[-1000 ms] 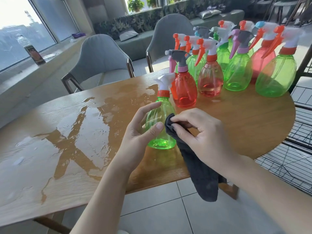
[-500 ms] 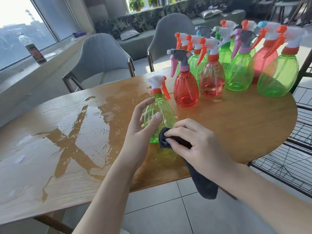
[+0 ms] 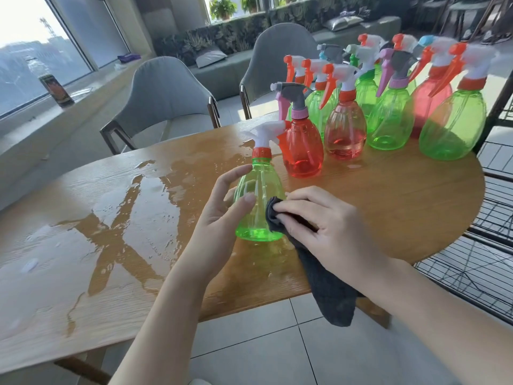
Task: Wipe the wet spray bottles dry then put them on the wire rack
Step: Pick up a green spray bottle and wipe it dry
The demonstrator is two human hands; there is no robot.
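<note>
Near the table's front edge, the left hand (image 3: pixel 222 209) loosely cups a green translucent plastic spray bottle (image 3: pixel 259 201); the right hand (image 3: pixel 319 223) pinches a dark grey cloth (image 3: pixel 327 284) against it. Seemingly light, wet and slippery, it is probably best gripped by its neck.

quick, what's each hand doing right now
Left hand: fingers curled round the green spray bottle, steadying it.
Right hand: grips the dark grey cloth, pressing it against the bottle.

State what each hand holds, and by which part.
Left hand grips the green spray bottle by its body. Right hand pinches the dark grey cloth by its bunched upper end.
</note>
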